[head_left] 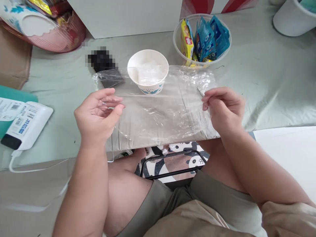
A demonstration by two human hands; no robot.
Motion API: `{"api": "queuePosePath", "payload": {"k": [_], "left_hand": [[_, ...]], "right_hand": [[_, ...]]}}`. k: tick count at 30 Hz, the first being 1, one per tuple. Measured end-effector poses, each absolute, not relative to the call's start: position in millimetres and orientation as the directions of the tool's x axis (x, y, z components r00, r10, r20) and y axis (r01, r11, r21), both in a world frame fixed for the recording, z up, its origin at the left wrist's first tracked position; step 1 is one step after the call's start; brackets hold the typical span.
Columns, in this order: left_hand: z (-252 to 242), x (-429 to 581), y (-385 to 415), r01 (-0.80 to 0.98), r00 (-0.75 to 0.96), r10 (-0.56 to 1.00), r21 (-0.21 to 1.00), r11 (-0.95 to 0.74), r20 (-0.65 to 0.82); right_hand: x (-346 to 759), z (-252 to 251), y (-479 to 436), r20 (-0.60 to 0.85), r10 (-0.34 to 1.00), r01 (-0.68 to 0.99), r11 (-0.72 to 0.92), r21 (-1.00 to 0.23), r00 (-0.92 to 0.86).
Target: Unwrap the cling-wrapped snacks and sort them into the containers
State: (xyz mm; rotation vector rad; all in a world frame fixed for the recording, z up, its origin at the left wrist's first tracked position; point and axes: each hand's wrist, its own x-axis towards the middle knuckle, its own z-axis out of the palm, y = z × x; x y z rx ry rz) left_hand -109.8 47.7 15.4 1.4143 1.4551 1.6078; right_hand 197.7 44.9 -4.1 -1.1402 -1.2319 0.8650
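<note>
A sheet of clear plastic wrap (160,112) is stretched between both hands above the table's front edge. My left hand (97,113) pinches its left edge with fingers curled. My right hand (223,107) pinches the right edge near a crumpled corner. Just beyond the sheet stands a white paper bowl (148,70) with a blue pattern at its base and some clear plastic inside.
A clear cup (201,39) holds blue and yellow snack packets at the back. A dark phone-like thing (108,77) lies left of the bowl. A white power bank (26,125) with cable lies at the left. A pink basket (49,26) and a white tub (293,18) sit in the far corners.
</note>
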Motion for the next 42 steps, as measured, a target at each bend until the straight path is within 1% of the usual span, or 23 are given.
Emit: {"api": "queuePosePath", "payload": {"k": [3, 5, 8, 10, 12, 13, 15, 17, 18, 19, 21, 23, 26, 28, 29, 31, 33, 35, 37, 39, 40, 41, 42], "left_hand": [[14, -112, 48, 0.374, -0.254, 0.893, 0.889, -0.264, 0.372], [12, -115, 48, 0.429, -0.203, 0.885, 0.851, -0.303, 0.418], [8, -120, 51, 0.512, -0.178, 0.853, 0.787, -0.345, 0.49], [4, -122, 53, 0.555, -0.201, 0.827, 0.756, -0.346, 0.525], [2, -123, 55, 0.545, -0.219, 0.795, 0.747, -0.381, 0.565], [2, -122, 56, 0.507, -0.226, 0.793, 0.764, -0.401, 0.566], [5, -118, 57, 0.364, -0.229, 0.821, 0.828, -0.426, 0.523], [9, -111, 57, 0.172, -0.233, 0.851, 0.881, -0.441, 0.471], [12, -108, 57, 0.094, -0.25, 0.854, 0.889, -0.448, 0.456], [14, -104, 57, 0.053, -0.28, 0.844, 0.886, -0.461, 0.457], [18, -99, 55, 0.064, -0.34, 0.817, 0.879, -0.473, 0.465], [20, -96, 53, 0.098, -0.365, 0.813, 0.887, -0.452, 0.454], [22, -94, 50, 0.077, -0.367, 0.858, 0.931, -0.357, 0.36], [25, -95, 50, 0.093, -0.379, 0.897, 0.973, -0.209, 0.229], [27, -95, 51, 0.107, -0.394, 0.91, 0.99, -0.093, 0.128], [31, -97, 53, 0.124, -0.444, 0.89, 0.976, 0.181, -0.108], [36, -100, 56, 0.12, -0.461, 0.834, 0.909, 0.398, -0.304], [40, -102, 59, 0.121, -0.437, 0.801, 0.856, 0.503, -0.409], [43, -103, 60, 0.121, -0.417, 0.786, 0.83, 0.545, -0.456], [45, -103, 59, 0.12, -0.419, 0.774, 0.816, 0.566, -0.475], [46, -102, 59, 0.128, -0.411, 0.778, 0.814, 0.566, -0.476], [46, -101, 58, 0.143, -0.389, 0.789, 0.814, 0.562, -0.477], [46, -101, 57, 0.163, -0.356, 0.803, 0.814, 0.557, -0.478]], "right_hand": [[201, -7, 44, 0.403, 0.897, 0.158, 0.378, -0.912, 0.183], [201, -7, 44, 0.448, 0.876, 0.225, 0.407, -0.885, 0.18], [201, -9, 47, 0.453, 0.864, 0.345, 0.366, -0.864, 0.218], [202, -10, 50, 0.443, 0.865, 0.432, 0.315, -0.845, 0.236], [204, -11, 52, 0.446, 0.866, 0.532, 0.274, -0.801, 0.226], [206, -11, 53, 0.462, 0.861, 0.581, 0.268, -0.769, 0.213], [207, -11, 54, 0.504, 0.847, 0.636, 0.296, -0.712, 0.169], [207, -9, 53, 0.531, 0.841, 0.607, 0.368, -0.704, 0.106], [205, -8, 52, 0.526, 0.848, 0.558, 0.402, -0.726, 0.073], [203, -7, 50, 0.507, 0.86, 0.489, 0.422, -0.763, 0.049], [198, -5, 45, 0.447, 0.893, 0.321, 0.412, -0.853, 0.042], [193, -2, 41, 0.351, 0.932, 0.158, 0.336, -0.929, 0.085], [188, 1, 39, 0.192, 0.973, 0.003, 0.194, -0.981, 0.127], [189, 2, 41, 0.102, 0.987, -0.029, 0.106, -0.994, 0.124], [190, 3, 42, 0.062, 0.991, -0.025, 0.066, -0.998, 0.12], [193, 2, 45, -0.006, 0.993, 0.051, -0.013, -0.999, 0.117], [195, -1, 48, -0.029, 0.996, 0.242, -0.048, -0.969, 0.082], [199, -4, 49, 0.034, 0.999, 0.475, 0.014, -0.88, 0.034], [201, -6, 49, 0.209, 0.978, 0.615, 0.162, -0.772, 0.004], [203, -6, 49, 0.412, 0.911, 0.645, 0.333, -0.688, -0.031], [203, -6, 49, 0.48, 0.874, 0.63, 0.414, -0.657, -0.074], [202, -6, 49, 0.512, 0.848, 0.604, 0.482, -0.634, -0.14], [199, -6, 48, 0.509, 0.832, 0.573, 0.532, -0.623, -0.22]]}}
